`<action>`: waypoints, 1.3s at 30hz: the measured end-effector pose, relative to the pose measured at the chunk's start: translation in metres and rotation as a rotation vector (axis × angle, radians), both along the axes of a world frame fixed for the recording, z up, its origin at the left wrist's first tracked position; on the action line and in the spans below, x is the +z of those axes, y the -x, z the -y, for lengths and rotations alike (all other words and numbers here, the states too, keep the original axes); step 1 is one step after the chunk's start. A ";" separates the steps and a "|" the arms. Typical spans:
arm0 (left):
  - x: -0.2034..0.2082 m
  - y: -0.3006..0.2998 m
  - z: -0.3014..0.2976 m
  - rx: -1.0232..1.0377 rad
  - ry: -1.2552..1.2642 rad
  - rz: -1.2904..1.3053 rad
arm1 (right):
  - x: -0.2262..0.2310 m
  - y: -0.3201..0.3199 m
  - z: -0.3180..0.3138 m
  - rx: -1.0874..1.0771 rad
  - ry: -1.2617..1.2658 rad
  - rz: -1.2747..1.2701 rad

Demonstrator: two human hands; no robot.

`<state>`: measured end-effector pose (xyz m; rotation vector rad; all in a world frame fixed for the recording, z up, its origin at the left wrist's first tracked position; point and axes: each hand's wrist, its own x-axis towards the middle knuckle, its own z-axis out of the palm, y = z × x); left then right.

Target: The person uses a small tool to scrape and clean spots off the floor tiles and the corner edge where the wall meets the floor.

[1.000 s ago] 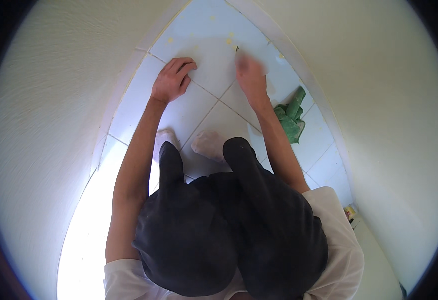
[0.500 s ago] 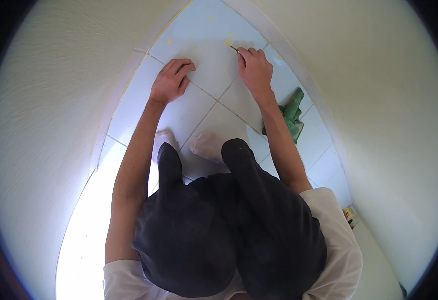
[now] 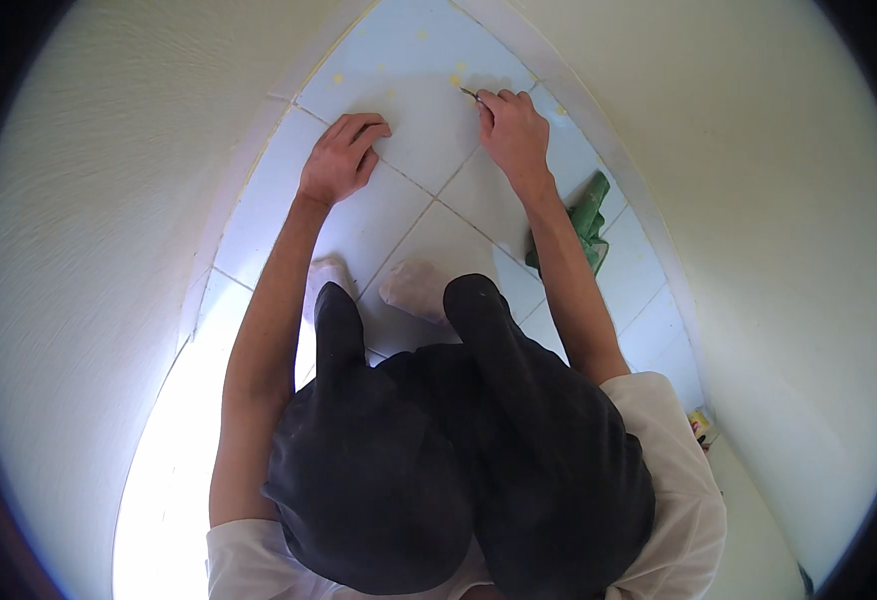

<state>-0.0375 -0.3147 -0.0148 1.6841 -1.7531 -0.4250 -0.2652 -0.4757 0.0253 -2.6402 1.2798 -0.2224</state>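
Note:
My right hand [image 3: 515,133] is closed around a small, thin tool with a dark pointed blade [image 3: 470,94]. Its handle is hidden in my fingers. The tip lies near small yellow spots [image 3: 457,80] on the pale tiled floor [image 3: 419,95]. To the left, my left hand [image 3: 343,160] rests on the tiles with bent fingers and the thumb apart from them, holding nothing that I can see.
A crumpled green bag or cloth [image 3: 589,220] lies beside my right forearm. Walls [image 3: 729,200] close in on both sides. My feet [image 3: 417,285] and dark-covered knees [image 3: 479,300] are below my hands. A small yellow item [image 3: 699,424] sits by the right wall.
My right hand and the tool have shifted very slightly to the right, the tip drawing back a little from the yellow spots. My left hand stays in place.

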 end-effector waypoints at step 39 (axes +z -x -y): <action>0.000 0.000 0.001 0.004 0.018 -0.008 | 0.004 -0.015 -0.007 -0.298 -0.220 0.125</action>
